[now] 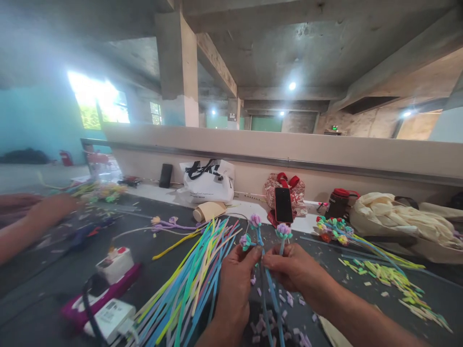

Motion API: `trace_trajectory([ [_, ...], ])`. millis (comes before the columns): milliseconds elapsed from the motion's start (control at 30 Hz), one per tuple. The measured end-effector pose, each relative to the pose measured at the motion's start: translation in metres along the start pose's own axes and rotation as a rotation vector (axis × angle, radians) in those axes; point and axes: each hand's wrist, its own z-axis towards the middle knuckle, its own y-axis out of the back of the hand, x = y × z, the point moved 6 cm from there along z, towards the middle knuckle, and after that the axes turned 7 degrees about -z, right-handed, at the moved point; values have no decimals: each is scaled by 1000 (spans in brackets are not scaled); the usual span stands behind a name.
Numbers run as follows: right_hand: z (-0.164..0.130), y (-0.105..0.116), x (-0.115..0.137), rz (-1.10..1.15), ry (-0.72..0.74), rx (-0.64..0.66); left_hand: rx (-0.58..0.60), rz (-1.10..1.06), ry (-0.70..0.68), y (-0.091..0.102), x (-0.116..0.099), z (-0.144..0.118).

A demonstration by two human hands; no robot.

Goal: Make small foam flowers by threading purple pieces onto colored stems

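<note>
— Where are the flower stems (261, 241)?
— Upright, blooms up, above the dark surface (54, 284). Left hand (235, 279) and right hand (292, 270) both have fingers pinched closed on them.
— Nearby?
— A bundle of coloured strips (191, 284) lies left, fanning away.

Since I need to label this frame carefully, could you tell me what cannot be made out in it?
- Head view: the co-worker's hand at the left edge is motion-blurred; whether it holds anything is unclear.
- The flower stems pass behind the left hand and right hand, hiding the grip.
- Print on the white bag is too small to read.
- The power strip is cut off by the bottom edge.
</note>
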Motion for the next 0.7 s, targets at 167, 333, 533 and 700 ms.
trace_trajectory([
  [167,1,-1,-9,214,-35,34,35,-156,231,0,9,-2],
  [333,7,0,-19,322,-15,38,83,-214,278,-5,11,-3],
  [533,9,-6,-23,367,-45,148,2,-213,251,3,14,-2],
  [700,7,-8,-22,430,-57,194,-1,-217,229,2,12,-3],
])
